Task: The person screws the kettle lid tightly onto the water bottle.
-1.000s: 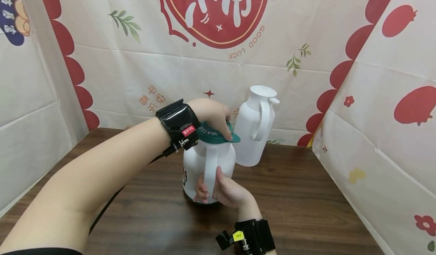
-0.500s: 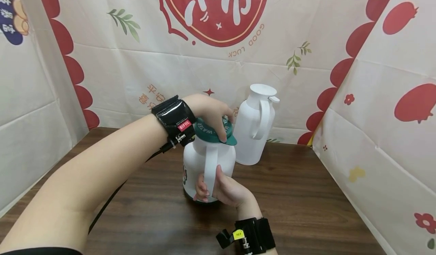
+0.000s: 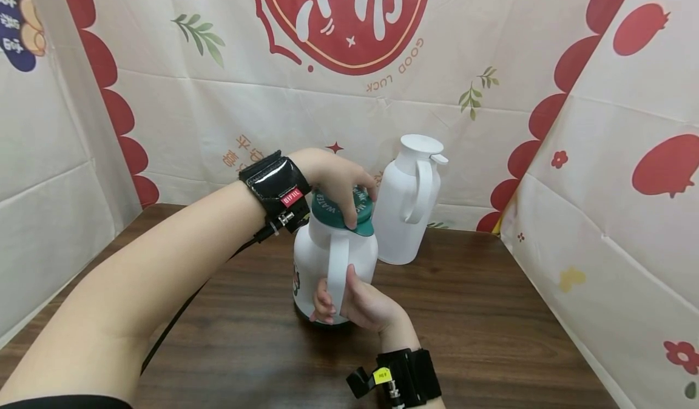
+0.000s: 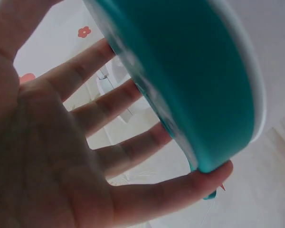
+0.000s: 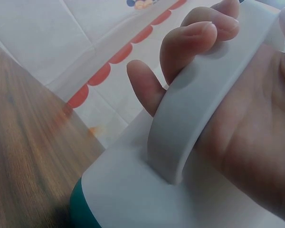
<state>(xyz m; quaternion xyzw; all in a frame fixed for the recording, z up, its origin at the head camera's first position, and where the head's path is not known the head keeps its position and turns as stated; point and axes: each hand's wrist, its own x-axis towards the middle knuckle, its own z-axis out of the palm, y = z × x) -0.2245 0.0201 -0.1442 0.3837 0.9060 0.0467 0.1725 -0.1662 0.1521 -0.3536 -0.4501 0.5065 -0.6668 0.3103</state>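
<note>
A white thermos jug (image 3: 311, 254) stands upright on the table, with a dark green base edge. On its top sits a green lid (image 3: 326, 213) with white lettering, partly hidden by my left hand (image 3: 337, 181). The fingers and thumb of that hand hold the lid around its rim; in the left wrist view, fingertips touch the edge of the teal lid (image 4: 199, 85). My right hand (image 3: 371, 307) grips the jug's white handle (image 3: 338, 260) low down. In the right wrist view, fingers of the right hand (image 5: 256, 123) curl round the handle (image 5: 199, 99).
Just behind and to the right stands a second, taller white jug (image 3: 401, 215) with a handle. The brown wooden table (image 3: 480, 324) meets printed cloth walls (image 3: 382, 111) at the back and sides. A black cable (image 3: 180, 318) trails from the left wrist strap.
My left hand has turned, and the lid with it: its tab has swung left toward the handle. The left wrist has shifted slightly left and up. The right hand keeps its grip.
</note>
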